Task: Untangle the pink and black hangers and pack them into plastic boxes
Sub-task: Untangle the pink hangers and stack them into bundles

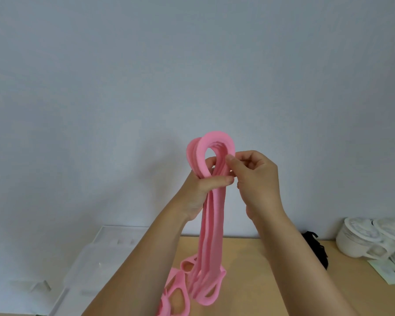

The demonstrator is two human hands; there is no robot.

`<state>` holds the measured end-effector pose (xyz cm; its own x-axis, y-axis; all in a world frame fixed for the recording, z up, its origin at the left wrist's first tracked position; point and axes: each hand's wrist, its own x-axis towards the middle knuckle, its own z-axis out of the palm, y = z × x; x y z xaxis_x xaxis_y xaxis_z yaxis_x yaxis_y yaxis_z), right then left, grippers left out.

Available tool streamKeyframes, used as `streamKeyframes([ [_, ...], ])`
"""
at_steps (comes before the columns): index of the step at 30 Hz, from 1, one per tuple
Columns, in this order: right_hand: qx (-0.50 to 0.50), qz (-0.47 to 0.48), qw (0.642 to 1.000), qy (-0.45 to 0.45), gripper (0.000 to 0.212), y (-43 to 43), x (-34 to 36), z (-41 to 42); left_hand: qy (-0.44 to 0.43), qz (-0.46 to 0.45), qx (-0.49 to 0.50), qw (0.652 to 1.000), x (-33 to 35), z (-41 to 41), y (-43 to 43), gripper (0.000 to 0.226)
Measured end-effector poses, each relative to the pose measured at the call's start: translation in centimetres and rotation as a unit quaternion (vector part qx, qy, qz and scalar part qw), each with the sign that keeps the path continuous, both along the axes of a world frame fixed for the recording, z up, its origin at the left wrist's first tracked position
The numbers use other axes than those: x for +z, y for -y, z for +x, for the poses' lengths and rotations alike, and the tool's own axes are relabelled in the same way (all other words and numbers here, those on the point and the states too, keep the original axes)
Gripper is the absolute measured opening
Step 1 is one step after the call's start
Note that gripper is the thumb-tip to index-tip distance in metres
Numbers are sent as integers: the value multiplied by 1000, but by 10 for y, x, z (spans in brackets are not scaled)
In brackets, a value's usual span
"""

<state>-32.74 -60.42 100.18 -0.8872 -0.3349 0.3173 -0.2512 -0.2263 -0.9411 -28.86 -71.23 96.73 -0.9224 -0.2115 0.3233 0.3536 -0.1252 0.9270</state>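
A bundle of soft pink hangers (211, 224) is held up in front of the wall, looped over at the top, with its long strips hanging down to the wooden table (271, 281). My left hand (203, 190) is closed around the bundle just below the loop. My right hand (255, 176) pinches the right side of the loop between thumb and fingers. More pink hanger ends (176, 295) lie on the table below. A dark heap, the black hangers (316, 249), shows behind my right forearm, mostly hidden.
A clear plastic box (96, 258) with its lid stands at the left of the table. White cups and lids (374, 238) are stacked at the right edge, with a paper sheet (390, 272) in front of them. A pale wall rises behind.
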Motion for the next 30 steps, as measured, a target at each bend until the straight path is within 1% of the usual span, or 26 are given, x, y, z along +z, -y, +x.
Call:
streamKeyframes([
  [3,11,12,1000,-10,15,-3,0,-3,32,-19,30,999,0,-1,1,42],
  [6,36,29,999,-7,14,-6,2,-4,52,-34,36,997,-2,-1,3,47],
  [8,15,65,998,-19,13,-6,2,-8,57,-13,35,998,-2,-2,2,48],
  [10,-33,108,992,-54,11,-5,0,-11,64,2,34,997,-2,-2,1,44],
  [11,-37,104,992,-67,16,-4,0,-13,67,-2,28,997,-1,-1,1,41],
  [13,20,85,993,-77,31,-5,4,-16,73,-16,5,997,1,1,-1,35],
  [15,97,117,983,-102,39,-6,11,-17,83,-39,-31,995,2,2,-2,30],
  [17,137,157,970,-124,38,-4,14,-22,98,-57,-67,991,3,4,-3,27],
  [19,146,164,966,-133,28,-2,15,-24,111,-66,-94,987,2,4,-1,24],
  [22,96,182,964,-169,13,4,13,-25,133,-62,-141,979,2,4,2,28],
  [25,34,212,953,-214,8,8,10,-25,157,-51,-171,971,-1,2,4,30],
  [27,29,231,943,-238,14,8,10,-24,169,-56,-175,968,-4,2,7,34],
  [30,23,217,940,-261,25,8,10,-23,164,-56,-168,970,-4,2,7,26],
])
